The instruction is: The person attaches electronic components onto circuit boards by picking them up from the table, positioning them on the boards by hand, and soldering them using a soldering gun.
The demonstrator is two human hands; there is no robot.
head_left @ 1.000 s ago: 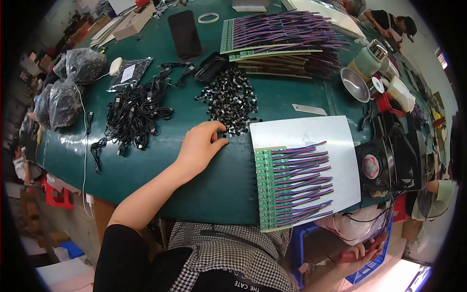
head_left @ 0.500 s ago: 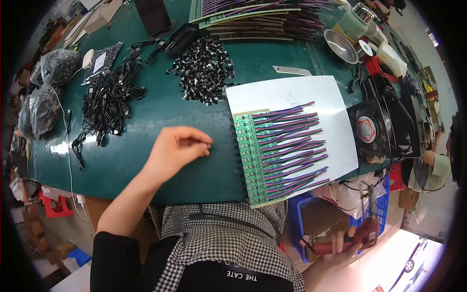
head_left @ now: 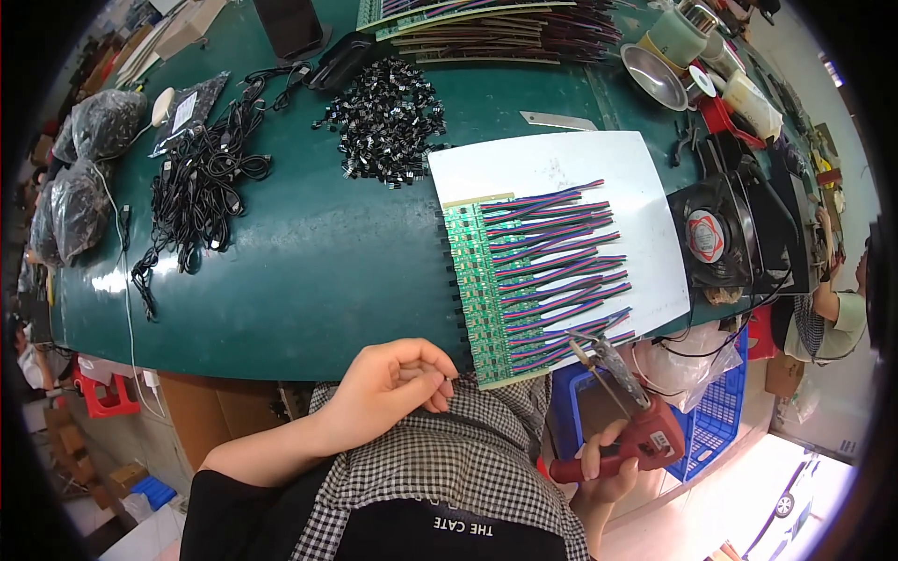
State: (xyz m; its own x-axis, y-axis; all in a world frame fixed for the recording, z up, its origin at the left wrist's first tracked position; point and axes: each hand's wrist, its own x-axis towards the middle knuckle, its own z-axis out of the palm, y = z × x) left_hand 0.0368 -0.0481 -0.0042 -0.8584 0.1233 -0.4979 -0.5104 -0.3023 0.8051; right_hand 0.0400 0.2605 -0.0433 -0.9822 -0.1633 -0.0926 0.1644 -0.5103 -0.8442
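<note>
A green circuit-board panel [head_left: 482, 290] lies on a white sheet [head_left: 647, 201] at the table's front edge. Rows of multicoloured wires [head_left: 561, 245] extend rightward from it, and small black parts line its left side. My left hand [head_left: 391, 388] is closed in a pinch just off the panel's near left corner; a tiny dark thing seems to show at the fingertips, too small to name. My right hand [head_left: 606, 467] grips a red soldering gun [head_left: 658, 436] by its handle. The gun's metal tip points up and left, near the panel's lowest wires.
Small black connectors [head_left: 388, 122] are heaped at the back, left of a loose blade [head_left: 557, 121]. Black cables [head_left: 201, 192] and bagged bundles [head_left: 110, 126] lie on the left. A fan [head_left: 708, 236] stands at the right, above a blue crate [head_left: 697, 435]. More wired boards [head_left: 505, 37] are stacked behind.
My left hand has come down and right from over the table to the panel's near corner. The soldering gun in my right hand has swung up and left toward the panel.
</note>
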